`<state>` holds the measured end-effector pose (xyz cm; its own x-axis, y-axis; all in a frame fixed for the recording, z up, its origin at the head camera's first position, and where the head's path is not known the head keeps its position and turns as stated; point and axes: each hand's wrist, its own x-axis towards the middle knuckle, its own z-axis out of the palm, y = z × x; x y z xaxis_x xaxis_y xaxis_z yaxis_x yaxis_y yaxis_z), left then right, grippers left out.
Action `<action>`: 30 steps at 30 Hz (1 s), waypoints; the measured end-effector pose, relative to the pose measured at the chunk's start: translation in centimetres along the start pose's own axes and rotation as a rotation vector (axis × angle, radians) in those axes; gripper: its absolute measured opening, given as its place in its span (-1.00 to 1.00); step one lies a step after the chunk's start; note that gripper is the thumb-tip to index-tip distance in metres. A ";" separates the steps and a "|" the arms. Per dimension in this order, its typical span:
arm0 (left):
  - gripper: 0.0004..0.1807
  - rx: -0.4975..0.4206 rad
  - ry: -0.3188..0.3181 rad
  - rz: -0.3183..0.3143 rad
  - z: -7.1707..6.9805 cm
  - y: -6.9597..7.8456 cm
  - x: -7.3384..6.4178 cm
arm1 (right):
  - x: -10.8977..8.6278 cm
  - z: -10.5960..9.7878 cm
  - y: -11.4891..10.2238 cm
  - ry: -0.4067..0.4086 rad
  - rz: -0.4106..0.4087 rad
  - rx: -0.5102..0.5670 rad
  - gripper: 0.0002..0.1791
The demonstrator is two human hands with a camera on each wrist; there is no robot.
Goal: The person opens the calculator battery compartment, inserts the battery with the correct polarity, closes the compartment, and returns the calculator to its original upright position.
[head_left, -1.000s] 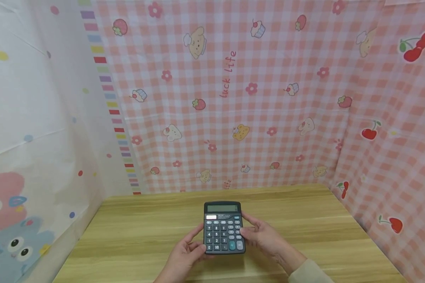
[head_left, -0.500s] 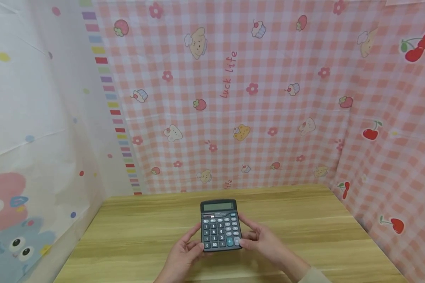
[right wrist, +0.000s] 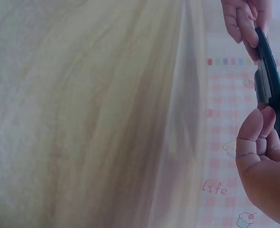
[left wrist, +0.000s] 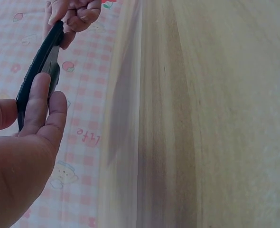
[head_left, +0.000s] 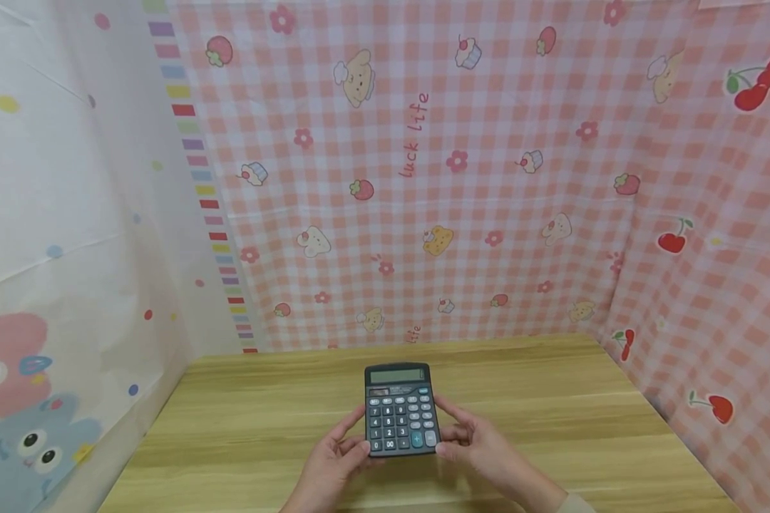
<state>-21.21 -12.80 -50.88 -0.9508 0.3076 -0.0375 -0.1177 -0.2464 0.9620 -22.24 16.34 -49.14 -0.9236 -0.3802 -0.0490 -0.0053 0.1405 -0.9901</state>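
Observation:
A dark calculator (head_left: 399, 410) with grey, dark and teal keys is held up over the table, its keys facing the head camera and its display at the far end. My left hand (head_left: 335, 456) grips its left side, thumb at the lower left corner. On the opposite side my right hand (head_left: 478, 442) pinches the edge, thumb by the lower right corner. In the left wrist view the calculator (left wrist: 38, 71) appears edge-on, with the left hand's fingers (left wrist: 38, 102) spread against its back. The right wrist view has the right fingers (right wrist: 258, 126) behind the calculator (right wrist: 269, 76) too.
The wood-grain table (head_left: 250, 413) runs out on both sides of the hands. A pink checked cloth (head_left: 411, 214) hangs along its far edge. White patterned cloth (head_left: 70, 214) hangs at the left, and checked cloth with cherries (head_left: 712, 285) at the right.
The calculator shifted slightly left and its tilt changed, taking the glare off its solar strip. My right thumb slid down its right edge to the lower corner. My left hand kept its grip.

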 end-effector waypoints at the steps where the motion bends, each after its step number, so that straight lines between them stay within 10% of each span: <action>1: -0.17 -0.001 0.000 -0.001 0.0 0.0 0.0 | 0.0 0.0 0.0 0.003 -0.002 0.004 0.01; 30: -0.20 0.191 0.058 -0.060 -0.5 1.2 0.8 | 1.4 -0.4 -1.0 0.003 0.006 0.005 -0.06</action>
<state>-22.27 -13.26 -49.88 -0.9592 0.2617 -0.1067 -0.1235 -0.0488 0.9911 -23.65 16.04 -48.16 -0.9249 -0.3763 -0.0545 0.0022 0.1380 -0.9904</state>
